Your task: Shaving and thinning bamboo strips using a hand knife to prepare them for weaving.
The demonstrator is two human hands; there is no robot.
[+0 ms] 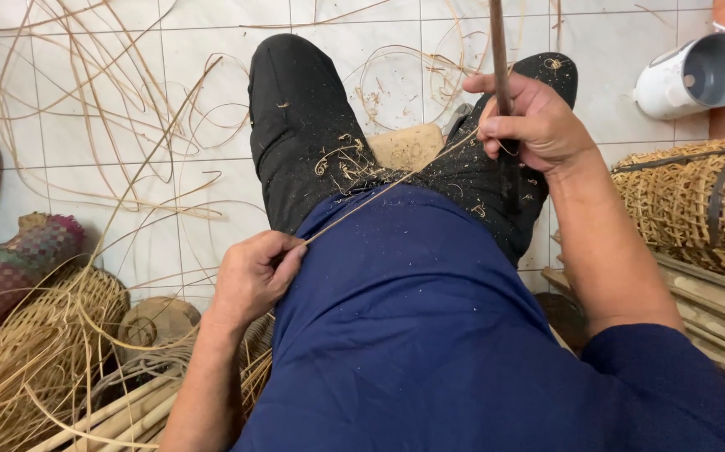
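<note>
Across our lap, a thin rattan strip [379,191] runs taut on a diagonal, its long axis going from near-left up to far-right. Our left hand [249,276] sits at the near end, just above the blue shirt [413,318], with its fingers [283,259] pinched shut on the strip's end. Our right hand [530,117] is at the far end, over the right knee, its fingers clenched around a dark upright tool handle [499,50] that rises out of the top of the view; the strip meets this hand just below the handle, though we cannot tell exactly how strip and tool touch there. So the strip lies between the two hands, each holding one end of the line, the left nearer our body and the right farther out.

Curled shavings [341,163] dot the black trousers [295,125], and a pale block [408,144] shows between the knees. Loose rattan strands [103,109] sprawl over the white tiled floor [203,50] to the far left. A woven basket [689,201] lies at the right, a white cylindrical container [697,74] on its side beyond it, and bundled cane [36,351] with a pink-and-green woven piece [11,259] at the near left.
</note>
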